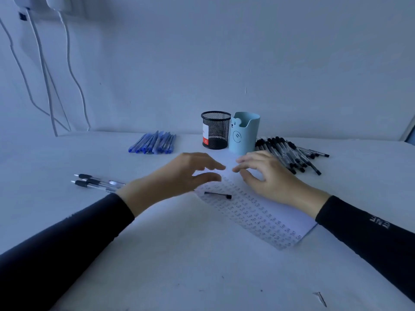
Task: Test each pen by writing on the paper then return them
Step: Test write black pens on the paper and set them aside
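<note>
Both hands hover over the paper (265, 212) on the tabletop (179, 254), fingertips nearly meeting. The left hand (179, 173) and right hand (267, 173) have fingers loosely spread, each grip holding nothing. A pen cap (217, 195) lies on the paper just below them. The paper carries rows of repeated small words, too blurred to read surely. The right sleeve (368, 234) bears lettering, seen upside down.
</note>
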`<state>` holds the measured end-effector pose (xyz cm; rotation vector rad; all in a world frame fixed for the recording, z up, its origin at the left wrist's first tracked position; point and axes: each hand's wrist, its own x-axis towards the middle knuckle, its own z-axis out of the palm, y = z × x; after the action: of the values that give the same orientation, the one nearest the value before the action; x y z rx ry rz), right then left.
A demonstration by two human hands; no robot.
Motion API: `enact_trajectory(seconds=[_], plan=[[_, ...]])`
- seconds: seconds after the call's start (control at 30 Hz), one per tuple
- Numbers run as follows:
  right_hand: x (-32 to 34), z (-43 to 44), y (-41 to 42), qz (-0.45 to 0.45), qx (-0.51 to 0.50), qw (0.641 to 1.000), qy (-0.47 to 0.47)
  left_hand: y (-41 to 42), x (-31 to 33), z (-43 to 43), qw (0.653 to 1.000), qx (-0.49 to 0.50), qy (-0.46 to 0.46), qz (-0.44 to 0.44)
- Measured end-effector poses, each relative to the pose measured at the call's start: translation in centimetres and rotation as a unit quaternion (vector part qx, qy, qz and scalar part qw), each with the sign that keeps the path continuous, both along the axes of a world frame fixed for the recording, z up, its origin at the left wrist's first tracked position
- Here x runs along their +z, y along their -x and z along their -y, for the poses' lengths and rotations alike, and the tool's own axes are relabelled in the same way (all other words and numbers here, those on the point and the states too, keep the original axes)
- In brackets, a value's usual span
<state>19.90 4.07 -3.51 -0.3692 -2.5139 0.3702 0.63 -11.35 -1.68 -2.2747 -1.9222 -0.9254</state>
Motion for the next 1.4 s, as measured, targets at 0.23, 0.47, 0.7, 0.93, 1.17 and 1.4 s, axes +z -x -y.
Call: enact_trajectory(seconds=[0.23,0.47,0.7,0.93,1.17,1.4], plan=[[-0.1,3.1,0.7,0.060,0.054,0.996,-0.045,4.4,0.1,0.8,0.991,0.131,-0.017,0.033],[4.0,2.0,-0.4,-0.126,0.138,0.889,0.419,4.4,-0.4,0.9,0.979,0.178,0.094,-0.025],[6.5,0.4,-1.5,-0.257,0.074,0.738,0.619,3.8,-1.2,1.0,0.975,0.146,0.169,-0.014],[7.4,-0.1,-1.6,-0.215,0.010,0.712,0.668,3.2,-0.4,1.3,0.970,0.132,0.203,-0.022],[8.5,-0.3,1.9,-0.193,0.044,0.782,0.592,1.2,-0.3,1.9,0.974,0.105,0.194,-0.046],[5.9,-1.1,6.7,-0.032,0.031,0.827,0.561,1.2,-0.6,1.4,0.981,0.128,0.122,-0.075]])
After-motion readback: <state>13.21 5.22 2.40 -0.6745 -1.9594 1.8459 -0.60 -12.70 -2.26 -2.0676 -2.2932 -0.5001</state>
